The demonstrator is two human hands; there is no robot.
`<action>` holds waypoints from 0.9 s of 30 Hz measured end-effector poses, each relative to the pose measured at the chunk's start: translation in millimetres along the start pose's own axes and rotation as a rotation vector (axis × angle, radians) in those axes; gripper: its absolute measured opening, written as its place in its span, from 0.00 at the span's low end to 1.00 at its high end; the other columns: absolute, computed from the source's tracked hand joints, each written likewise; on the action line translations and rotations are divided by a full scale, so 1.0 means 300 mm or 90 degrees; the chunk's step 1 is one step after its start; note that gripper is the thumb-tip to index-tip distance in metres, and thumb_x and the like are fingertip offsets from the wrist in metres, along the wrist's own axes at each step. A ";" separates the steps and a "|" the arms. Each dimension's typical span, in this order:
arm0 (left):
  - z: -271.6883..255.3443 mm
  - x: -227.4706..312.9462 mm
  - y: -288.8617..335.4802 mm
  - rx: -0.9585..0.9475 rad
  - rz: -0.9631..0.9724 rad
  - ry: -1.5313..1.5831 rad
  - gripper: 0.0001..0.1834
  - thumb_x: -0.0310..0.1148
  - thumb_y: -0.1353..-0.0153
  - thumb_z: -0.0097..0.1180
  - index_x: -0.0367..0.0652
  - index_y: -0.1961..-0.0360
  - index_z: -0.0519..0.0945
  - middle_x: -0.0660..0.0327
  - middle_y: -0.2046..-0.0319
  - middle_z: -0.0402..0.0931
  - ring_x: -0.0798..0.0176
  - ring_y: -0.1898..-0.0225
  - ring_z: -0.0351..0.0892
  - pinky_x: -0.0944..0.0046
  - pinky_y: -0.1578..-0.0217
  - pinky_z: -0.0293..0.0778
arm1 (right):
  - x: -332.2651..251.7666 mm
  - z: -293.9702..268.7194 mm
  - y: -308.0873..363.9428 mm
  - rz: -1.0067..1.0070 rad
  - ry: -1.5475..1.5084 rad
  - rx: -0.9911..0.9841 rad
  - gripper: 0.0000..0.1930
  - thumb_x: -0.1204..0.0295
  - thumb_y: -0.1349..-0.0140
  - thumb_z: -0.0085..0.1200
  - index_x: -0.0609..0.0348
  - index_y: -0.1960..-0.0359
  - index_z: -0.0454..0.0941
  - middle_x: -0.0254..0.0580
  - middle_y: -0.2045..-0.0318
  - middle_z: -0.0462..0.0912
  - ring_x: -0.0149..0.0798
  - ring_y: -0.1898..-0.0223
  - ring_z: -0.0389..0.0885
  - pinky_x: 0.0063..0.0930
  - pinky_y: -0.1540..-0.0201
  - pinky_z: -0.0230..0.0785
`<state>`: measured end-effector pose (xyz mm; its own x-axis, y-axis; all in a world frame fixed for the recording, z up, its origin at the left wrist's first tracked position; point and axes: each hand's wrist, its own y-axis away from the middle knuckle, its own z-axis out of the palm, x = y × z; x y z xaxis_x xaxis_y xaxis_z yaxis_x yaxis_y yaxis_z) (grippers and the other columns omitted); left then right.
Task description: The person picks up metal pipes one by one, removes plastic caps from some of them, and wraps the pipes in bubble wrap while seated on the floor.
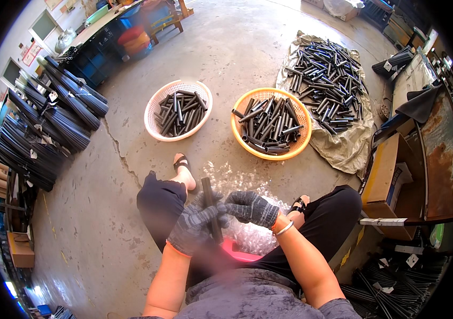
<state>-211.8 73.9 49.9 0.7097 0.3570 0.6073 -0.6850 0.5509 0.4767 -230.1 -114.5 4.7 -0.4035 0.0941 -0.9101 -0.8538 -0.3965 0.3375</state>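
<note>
In the head camera's view, a seated person's gray-gloved left hand (192, 226) has its grip clamped around a short black tube (207, 187), held aslant above the lap with its upper end toward the far side. The gloved right hand (251, 207), a silver bangle (285, 227) at its wrist, is just beside the tube, thumb and fingers bent toward it; whether that grip closes on anything cannot be told. Crumpled clear plastic (261, 235) lies between the legs. Farther off on the concrete floor (93, 212), a pale pink basket (172, 138) at left and an orange basket (269, 156) at right hold similar tubes. At far right, more tubes (330, 80) cover a beige tarp (338, 151); bundled long dark rods or tubes (69, 95) stand at far left.
</note>
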 end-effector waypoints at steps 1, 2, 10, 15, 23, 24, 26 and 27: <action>-0.001 0.000 0.000 -0.002 0.000 -0.002 0.17 0.26 0.43 0.56 0.38 0.51 0.69 0.60 0.67 0.74 0.62 0.64 0.75 0.59 0.61 0.75 | 0.001 -0.002 0.000 0.000 0.003 0.002 0.10 0.63 0.39 0.55 0.56 0.65 0.77 0.23 0.79 0.71 0.19 0.81 0.61 0.15 0.79 0.55; -0.002 -0.001 -0.001 -0.001 0.000 -0.008 0.18 0.26 0.43 0.56 0.39 0.51 0.69 0.61 0.67 0.74 0.62 0.64 0.75 0.59 0.61 0.75 | 0.002 -0.004 0.000 0.001 0.005 0.004 0.10 0.63 0.39 0.55 0.56 0.65 0.78 0.23 0.79 0.71 0.19 0.80 0.61 0.15 0.79 0.56; -0.002 0.001 -0.004 -0.018 0.009 -0.006 0.19 0.27 0.44 0.58 0.40 0.51 0.69 0.62 0.66 0.74 0.63 0.64 0.75 0.60 0.60 0.75 | -0.008 -0.007 0.010 0.018 -0.012 0.049 0.10 0.67 0.39 0.55 0.63 0.66 0.76 0.27 0.77 0.73 0.22 0.72 0.65 0.21 0.70 0.64; 0.002 0.004 0.001 -0.018 0.013 -0.002 0.19 0.28 0.44 0.58 0.40 0.51 0.69 0.61 0.66 0.73 0.63 0.64 0.75 0.60 0.60 0.74 | 0.023 -0.025 -0.007 -0.018 0.014 0.082 0.09 0.66 0.41 0.57 0.59 0.66 0.78 0.24 0.77 0.74 0.19 0.78 0.65 0.16 0.76 0.60; 0.002 0.012 0.016 0.025 0.042 -0.034 0.19 0.28 0.44 0.59 0.40 0.52 0.69 0.62 0.68 0.72 0.63 0.66 0.73 0.61 0.62 0.72 | 0.290 -0.246 -0.125 -0.040 0.355 0.299 0.20 0.59 0.40 0.53 0.60 0.52 0.74 0.42 0.58 0.81 0.42 0.67 0.79 0.36 0.66 0.72; -0.010 0.008 0.025 0.037 0.030 -0.027 0.19 0.28 0.45 0.59 0.40 0.52 0.69 0.62 0.68 0.72 0.63 0.66 0.73 0.61 0.62 0.72 | 0.145 -0.155 -0.095 -0.001 0.062 0.238 0.20 0.61 0.40 0.52 0.59 0.50 0.73 0.40 0.58 0.80 0.38 0.69 0.78 0.32 0.69 0.71; -0.015 0.012 0.004 0.029 0.010 -0.024 0.19 0.28 0.45 0.59 0.40 0.52 0.70 0.62 0.68 0.72 0.63 0.66 0.73 0.61 0.62 0.72 | -0.076 -0.039 -0.004 -0.085 -0.144 0.038 0.16 0.66 0.37 0.51 0.56 0.50 0.73 0.33 0.62 0.77 0.26 0.75 0.73 0.20 0.76 0.65; -0.017 0.005 -0.007 -0.007 0.031 0.010 0.19 0.28 0.45 0.59 0.40 0.52 0.70 0.61 0.68 0.72 0.62 0.66 0.73 0.60 0.62 0.73 | -0.094 0.005 0.000 -0.132 -0.134 -0.019 0.14 0.67 0.37 0.52 0.56 0.51 0.73 0.32 0.66 0.76 0.25 0.76 0.72 0.20 0.77 0.65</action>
<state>-208.3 77.1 46.5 0.6782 0.3949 0.6197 -0.7169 0.5407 0.4401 -219.3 -115.7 30.6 -0.2830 0.3617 -0.8883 -0.9165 -0.3750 0.1392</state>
